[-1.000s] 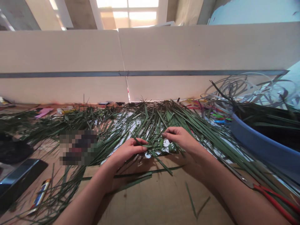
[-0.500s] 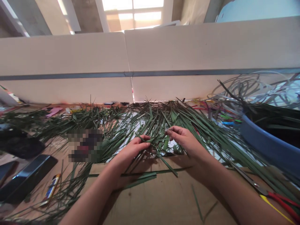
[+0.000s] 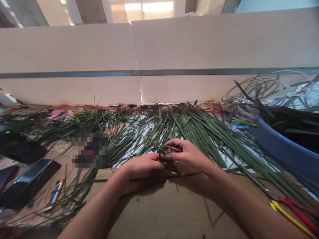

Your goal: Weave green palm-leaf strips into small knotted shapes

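Note:
My left hand (image 3: 146, 165) and my right hand (image 3: 185, 155) meet above the far edge of a wooden board (image 3: 159, 209). Between their fingertips is a small piece of green leaf strips (image 3: 159, 147), partly hidden by the fingers. My left hand is closed on it with the back of the hand up. The thumb and index finger of my right hand pinch it from the other side. Behind both hands lies a wide pile of long green leaf blades (image 3: 189, 127). Whether the strips are woven or knotted cannot be made out.
Scissors (image 3: 271, 196) with red and yellow handles lie at right. Beyond them stands a blue tub (image 3: 279, 142) of leaves, with pale coiled strips (image 3: 269, 88) behind. A glue stick (image 3: 54, 194) and a dark glossy object (image 3: 32, 181) lie left. A pale partition (image 3: 199, 49) closes the back.
My hands have come together; my right hand moved left and down toward my left hand. The strips that stuck out toward the board are now mostly hidden. The view has tilted down slightly.

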`<state>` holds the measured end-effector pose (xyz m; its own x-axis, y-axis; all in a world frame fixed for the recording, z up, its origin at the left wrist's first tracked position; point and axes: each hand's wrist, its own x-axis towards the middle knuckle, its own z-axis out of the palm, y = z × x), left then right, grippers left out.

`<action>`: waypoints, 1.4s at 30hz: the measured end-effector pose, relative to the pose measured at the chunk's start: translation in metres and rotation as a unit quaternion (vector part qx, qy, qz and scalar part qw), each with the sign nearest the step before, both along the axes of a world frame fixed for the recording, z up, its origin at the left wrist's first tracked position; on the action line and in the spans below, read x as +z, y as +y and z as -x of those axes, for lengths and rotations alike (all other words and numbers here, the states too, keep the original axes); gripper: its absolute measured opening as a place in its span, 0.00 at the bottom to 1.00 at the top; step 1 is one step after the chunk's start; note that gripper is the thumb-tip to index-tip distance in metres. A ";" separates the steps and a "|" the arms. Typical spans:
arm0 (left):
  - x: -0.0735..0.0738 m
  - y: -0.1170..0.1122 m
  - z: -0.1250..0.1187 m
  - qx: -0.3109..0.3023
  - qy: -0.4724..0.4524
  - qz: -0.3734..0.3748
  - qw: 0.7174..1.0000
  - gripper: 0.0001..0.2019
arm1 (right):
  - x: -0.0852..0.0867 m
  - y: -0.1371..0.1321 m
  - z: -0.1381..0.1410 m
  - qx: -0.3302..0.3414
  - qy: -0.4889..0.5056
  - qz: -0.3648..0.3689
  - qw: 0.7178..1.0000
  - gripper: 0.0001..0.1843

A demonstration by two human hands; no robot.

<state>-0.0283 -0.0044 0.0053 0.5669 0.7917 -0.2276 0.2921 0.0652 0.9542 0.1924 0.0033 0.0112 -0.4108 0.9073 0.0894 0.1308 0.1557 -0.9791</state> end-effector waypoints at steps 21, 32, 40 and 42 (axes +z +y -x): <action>0.008 0.035 0.022 0.460 -0.217 -0.136 0.850 0.24 | -0.019 0.021 -0.001 -0.261 0.263 0.080 0.925 0.25; -0.002 -0.010 -0.045 0.179 -0.261 0.170 0.933 0.28 | -0.022 0.021 0.004 -0.285 0.355 0.057 0.888 0.24; -0.002 -0.014 -0.048 0.277 -0.293 0.162 0.900 0.23 | -0.020 0.004 0.023 -0.206 0.319 0.114 0.918 0.24; -0.002 -0.012 -0.045 0.282 -0.298 0.154 0.899 0.24 | -0.018 0.002 0.023 -0.191 0.307 0.118 0.925 0.24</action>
